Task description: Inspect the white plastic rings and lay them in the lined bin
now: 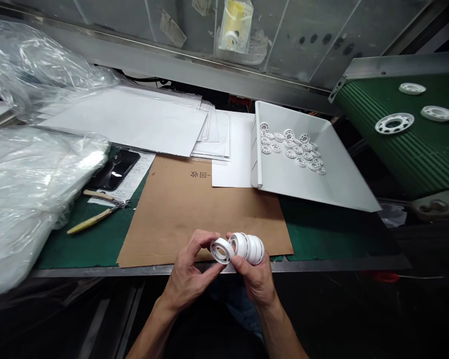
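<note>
Between thumb and fingers, my left hand (190,267) pinches one white plastic ring (221,251), which looks like a bearing cage. Several more such rings (250,248) form a short row in my right hand (257,279), its thumb pressed along the near side. The single ring is right beside the end of that row. Both hands are above the front edge of a brown cardboard sheet (194,214). Some of my right fingers are hidden behind the rings.
A white tray (333,184) with several loose white rings stands back right. Beyond it, rings lie on a green conveyor belt (400,154). Left are plastic bags (33,199), a black phone (115,169) and nippers (97,219). White sheets (134,117) lie behind the cardboard.
</note>
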Available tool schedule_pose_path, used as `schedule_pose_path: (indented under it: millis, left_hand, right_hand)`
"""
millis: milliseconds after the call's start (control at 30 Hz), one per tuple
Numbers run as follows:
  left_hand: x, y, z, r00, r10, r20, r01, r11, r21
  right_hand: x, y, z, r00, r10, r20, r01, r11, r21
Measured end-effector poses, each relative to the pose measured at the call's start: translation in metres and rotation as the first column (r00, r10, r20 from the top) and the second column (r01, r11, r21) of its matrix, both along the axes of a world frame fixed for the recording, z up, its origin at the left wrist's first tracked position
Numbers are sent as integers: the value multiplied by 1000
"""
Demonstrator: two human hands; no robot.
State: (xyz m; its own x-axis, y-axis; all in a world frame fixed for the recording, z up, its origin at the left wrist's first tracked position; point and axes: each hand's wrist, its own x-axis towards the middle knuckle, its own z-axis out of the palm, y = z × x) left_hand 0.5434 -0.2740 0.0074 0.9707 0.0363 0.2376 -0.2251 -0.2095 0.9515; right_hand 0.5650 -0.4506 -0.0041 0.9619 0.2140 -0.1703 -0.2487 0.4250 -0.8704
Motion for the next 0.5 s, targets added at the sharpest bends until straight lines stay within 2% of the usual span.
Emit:
schedule_pose_path:
  millis: [233,400,500]
  left_hand:
    - [-1,2,0,996,-60,-67,55,996,-76]
    - [0,4,2,983,-171,-71,166,984,-69]
    - [-2,2,-2,971,-210,-111,193,970,-149]
  right_hand:
    - [-3,2,5,1000,1,-17,-1,1000,-16]
    - [1,6,12,992,-112,-56,105,987,-119]
    - [7,9,15,982,-171,-84,153,970,-189]
